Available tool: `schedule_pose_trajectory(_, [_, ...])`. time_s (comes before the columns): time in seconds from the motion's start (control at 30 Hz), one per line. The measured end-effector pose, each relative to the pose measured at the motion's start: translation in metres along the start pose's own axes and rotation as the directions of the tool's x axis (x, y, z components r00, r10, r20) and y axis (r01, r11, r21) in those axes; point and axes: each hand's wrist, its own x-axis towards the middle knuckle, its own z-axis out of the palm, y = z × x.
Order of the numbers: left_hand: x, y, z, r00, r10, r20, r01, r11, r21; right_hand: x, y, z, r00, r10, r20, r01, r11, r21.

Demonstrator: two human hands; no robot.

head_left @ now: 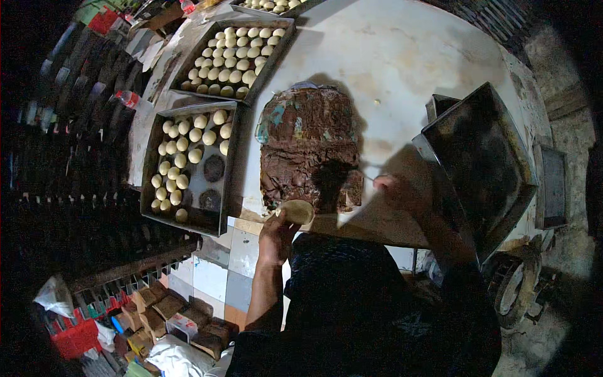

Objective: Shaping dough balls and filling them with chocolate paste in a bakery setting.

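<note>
My left hand (276, 237) holds a flattened round of pale dough (298, 212) at the table's near edge, with the fingers closed on its left side. In front of it lies a thick slab of dark brown paste (314, 160), with scraps of greenish wrapper on its far half. Over the paste's right edge, my right hand (389, 185) is closed around the thin handle (368, 178) of a tool. The handle points left into the paste. Its far end is lost in a dark patch, so I cannot tell the tool's kind.
Left on the pale table (402, 75) stand a metal tray (233, 166) of dough balls with two dark rounds, and a fuller tray (290, 31) beyond. At right, a dark empty metal tray (483, 151) rests tilted. Boxes (169, 306) and a white bag (179, 358) lie at lower left.
</note>
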Motion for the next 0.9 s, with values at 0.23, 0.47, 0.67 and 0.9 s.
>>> schedule_pose_trajectory(0.23, [0.008, -0.01, -0.002, 0.998, -0.011, -0.054, 0.009, 0.999, -0.034, 0.006, 0.004, 0.003, 0.891, 0.451, 0.054, -0.429, 0.874, -0.229])
schedule_pose_trajectory(0.47, [0.013, -0.012, -0.001, 0.998, 0.021, -0.057, -0.021, 1.0, -0.003, 0.004, 0.01, 0.0, 0.988, -0.103, -0.115, 0.107, 0.994, 0.025])
schedule_pose_trajectory(0.67, [0.015, -0.013, 0.003, 0.999, 0.028, -0.028, -0.029, 0.999, -0.037, 0.014, -0.004, -0.023, 0.958, 0.253, 0.138, -0.235, 0.963, -0.13])
schedule_pose_trajectory(0.9, [0.028, -0.015, 0.021, 0.992, -0.119, -0.043, 0.114, 0.988, -0.102, 0.008, -0.03, -0.014, 0.966, 0.124, 0.226, -0.214, 0.877, 0.43])
